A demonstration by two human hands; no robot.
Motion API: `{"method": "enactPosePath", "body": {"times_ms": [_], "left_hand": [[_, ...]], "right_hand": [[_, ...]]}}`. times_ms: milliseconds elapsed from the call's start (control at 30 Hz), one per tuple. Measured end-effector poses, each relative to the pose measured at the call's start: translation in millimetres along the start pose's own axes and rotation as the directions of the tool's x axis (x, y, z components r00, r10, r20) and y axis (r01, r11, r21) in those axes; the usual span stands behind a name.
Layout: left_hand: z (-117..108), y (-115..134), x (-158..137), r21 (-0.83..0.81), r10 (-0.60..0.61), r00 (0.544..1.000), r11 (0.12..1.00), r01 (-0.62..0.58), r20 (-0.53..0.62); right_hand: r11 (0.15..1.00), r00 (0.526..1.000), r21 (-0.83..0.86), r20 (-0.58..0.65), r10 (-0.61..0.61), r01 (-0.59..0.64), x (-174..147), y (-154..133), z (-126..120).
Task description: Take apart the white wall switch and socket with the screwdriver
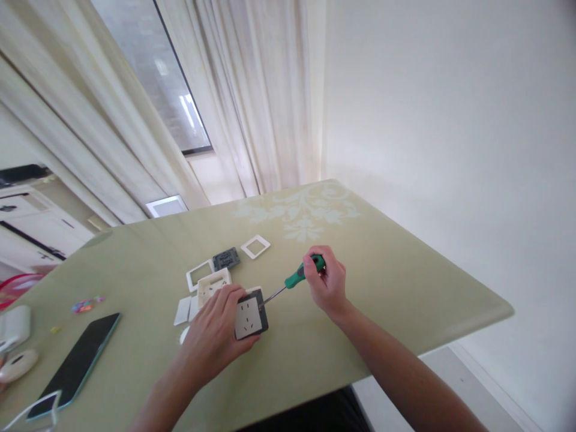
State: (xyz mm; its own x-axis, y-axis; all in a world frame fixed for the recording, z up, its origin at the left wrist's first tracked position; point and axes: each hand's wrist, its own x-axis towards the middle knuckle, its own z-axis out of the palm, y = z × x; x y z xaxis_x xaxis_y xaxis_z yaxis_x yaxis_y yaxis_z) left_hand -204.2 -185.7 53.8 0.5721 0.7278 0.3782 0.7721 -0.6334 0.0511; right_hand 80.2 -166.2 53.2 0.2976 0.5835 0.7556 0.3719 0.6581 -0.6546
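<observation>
My left hand (216, 330) is closed around a wall socket (248, 317) with a white slotted face and a dark surround, tilted above the table. In my right hand (327, 281) is a screwdriver (297, 276) with a green handle. Its shaft slants down to the left, and the tip meets the right edge of the socket. Just beyond my left hand lie a white mounting box (211, 284), a dark grey socket module (226, 258) and a white frame (192, 282). Another white frame (255, 246) rests farther back.
The table (369, 264) meets a white wall on the right. A phone (78, 360), small colourful pieces (85, 305), a white case (15, 328) and a rounded white object (18, 366) lie at left. Small white plates (182, 311) sit beside the box. Curtains (270, 90) hang behind.
</observation>
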Motion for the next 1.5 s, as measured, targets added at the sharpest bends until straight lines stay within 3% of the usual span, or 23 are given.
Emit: {"method": "enactPosePath", "body": {"times_ms": [200, 433, 667, 800, 933, 1000, 1067, 1167, 1267, 1300, 1333, 1433, 1500], "left_hand": [[3.6, -1.9, -3.6, -0.039, -0.116, 0.993, 0.993, 0.116, 0.010], [10.6, -2.8, -0.7, -0.067, -0.113, 0.994, 0.991, 0.113, 0.001], [12.5, -3.9, 7.0, -0.107, -0.145, 0.989, 0.983, 0.147, 0.028], [19.4, -6.2, 18.2, -0.169, -0.154, 0.986, 0.972, 0.162, 0.057], [24.7, -9.5, 35.4, -0.233, -0.166, 0.980, 0.954, 0.188, 0.112], [26.0, -11.6, 42.1, -0.272, -0.168, 0.971, 0.939, 0.210, 0.168], [26.9, -13.3, 44.6, -0.333, -0.147, 0.960, 0.916, 0.223, 0.239], [28.6, -13.6, 39.6, -0.413, -0.106, 0.943, 0.879, 0.237, 0.315], [30.7, -12.2, 29.0, -0.437, -0.115, 0.946, 0.866, 0.245, 0.302], [31.4, -11.8, 25.6, -0.445, -0.118, 0.951, 0.863, 0.242, 0.287], [32.1, -11.5, 22.5, -0.454, -0.119, 0.955, 0.859, 0.236, 0.272], [34.7, -10.9, 16.2, -0.475, -0.119, 0.963, 0.851, 0.223, 0.240], [37.7, -10.0, 13.5, -0.483, -0.118, 0.969, 0.850, 0.210, 0.215]], "right_hand": [[0.999, 0.999, 0.008, -0.031, -0.045, 0.045, -3.9, 3.2, -1.8], [0.995, 0.995, -0.030, -0.013, -0.098, 0.098, -2.9, 5.8, -1.4], [0.968, 0.970, -0.064, -0.008, -0.244, 0.243, -0.4, 8.4, -5.8], [0.928, 0.931, -0.071, 0.047, -0.363, 0.365, 6.3, 6.4, -8.9], [0.857, 0.837, -0.037, 0.240, -0.492, 0.514, 28.0, -6.3, -9.2], [0.843, 0.789, -0.080, 0.409, -0.460, 0.532, 44.7, -18.6, -4.6], [0.809, 0.726, -0.227, 0.610, -0.316, 0.542, 62.5, -33.7, 4.1], [0.795, 0.652, -0.362, 0.756, -0.055, 0.487, 84.7, -58.1, 20.8], [0.891, 0.489, -0.204, 0.872, -0.022, 0.404, 95.4, -78.7, 33.3], [0.907, 0.455, -0.163, 0.890, -0.035, 0.388, 96.3, -83.6, 35.4], [0.910, 0.439, -0.155, 0.898, -0.033, 0.384, 96.2, -87.5, 36.4], [0.867, 0.499, -0.293, 0.865, 0.061, 0.402, 94.0, -92.9, 35.1], [0.864, 0.502, -0.295, 0.863, 0.057, 0.408, 93.4, -93.3, 33.0]]}}
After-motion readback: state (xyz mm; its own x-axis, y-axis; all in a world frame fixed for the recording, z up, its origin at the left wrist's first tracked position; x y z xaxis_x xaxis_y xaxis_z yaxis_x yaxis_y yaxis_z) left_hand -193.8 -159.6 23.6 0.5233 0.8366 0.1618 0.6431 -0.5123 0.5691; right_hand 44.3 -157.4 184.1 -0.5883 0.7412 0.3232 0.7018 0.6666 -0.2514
